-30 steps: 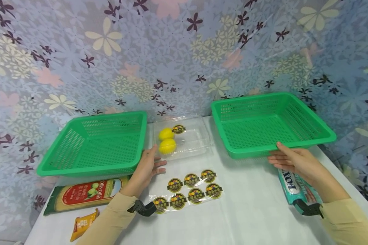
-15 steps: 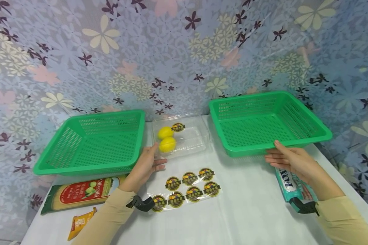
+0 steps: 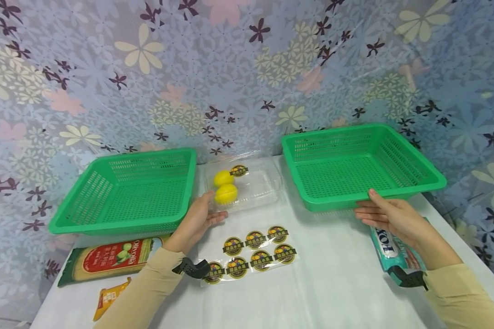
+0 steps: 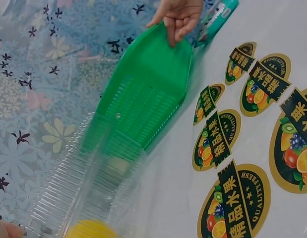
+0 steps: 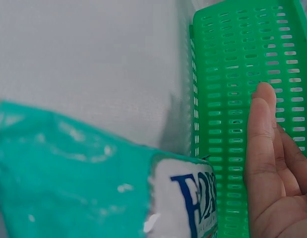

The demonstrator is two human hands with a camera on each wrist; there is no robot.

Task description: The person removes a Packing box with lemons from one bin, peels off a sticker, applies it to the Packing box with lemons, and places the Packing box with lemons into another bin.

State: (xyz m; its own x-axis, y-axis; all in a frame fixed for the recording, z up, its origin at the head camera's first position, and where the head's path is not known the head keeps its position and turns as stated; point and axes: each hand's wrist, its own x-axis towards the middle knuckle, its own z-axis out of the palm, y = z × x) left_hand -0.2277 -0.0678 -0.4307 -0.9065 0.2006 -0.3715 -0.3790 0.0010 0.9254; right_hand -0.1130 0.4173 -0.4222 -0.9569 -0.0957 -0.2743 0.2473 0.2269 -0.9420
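The green basket on the right lay just ahead of the right hand, much the nearer of the two, with its long axis running side to side. The thumb was at the near rim and the fairly straight fingers by the outer wall (whether they pinched it, one could not tell). The left hand, fingers loosely relaxed, was just beside the clear container, which lay ahead and rightward.
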